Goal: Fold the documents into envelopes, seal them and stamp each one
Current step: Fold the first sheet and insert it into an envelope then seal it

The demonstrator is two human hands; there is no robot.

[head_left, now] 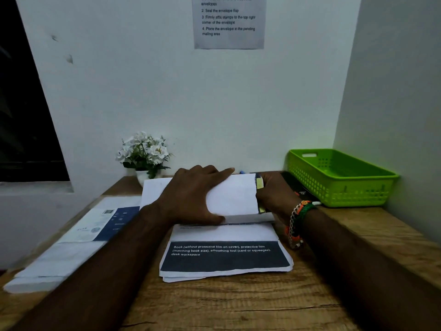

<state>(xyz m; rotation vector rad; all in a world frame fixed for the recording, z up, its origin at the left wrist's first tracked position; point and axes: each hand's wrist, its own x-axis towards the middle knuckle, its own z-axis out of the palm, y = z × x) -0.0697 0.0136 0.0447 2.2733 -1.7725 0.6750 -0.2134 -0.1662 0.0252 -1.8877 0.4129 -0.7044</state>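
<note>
My left hand (191, 194) lies flat across a white envelope (233, 197) and grips it, thumb under its near edge. At the envelope's right end my right hand (274, 194) holds a folded document (259, 185) with a dark and yellow printed edge, which sits partly inside the envelope's open end. Below the envelope is a stack of printed documents (224, 256), the top sheet bearing a dark band with white text. More envelopes and sheets (71, 244) lie in a row on the left of the wooden desk (238, 306).
A green plastic basket (341, 177) stands at the back right against the wall. A white pot of white flowers (145, 156) sits at the back left of centre. A dark flat object (296, 185) lies by the basket. An instruction sheet (229, 20) hangs on the wall.
</note>
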